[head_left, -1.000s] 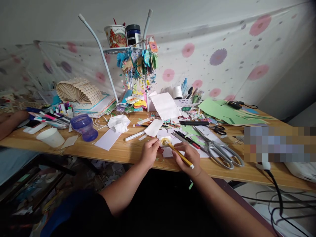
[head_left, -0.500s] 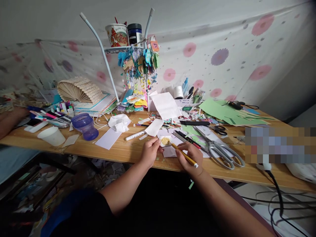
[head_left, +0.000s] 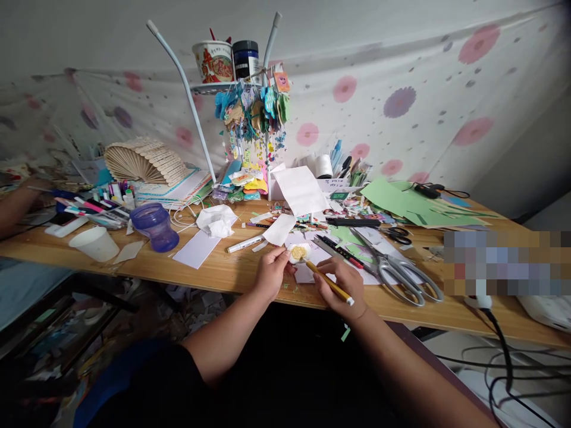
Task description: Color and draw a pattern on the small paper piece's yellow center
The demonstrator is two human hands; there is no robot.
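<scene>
Wooden table (head_left: 214,270) is carrying a sprawl of craft clutter along its length; big steel scissors (head_left: 392,267) are lying toward the front edge, just right of the hands; the right hand (head_left: 341,285) is gripping a yellow pencil (head_left: 330,283), fingers closed round it; the left hand (head_left: 270,273) is pinching a small white cutout with a yellow centre (head_left: 298,253) near the front edge, the pencil tip touching it.

wooden table (head_left: 223,270) (matt), metal scissors (head_left: 392,267)
</scene>
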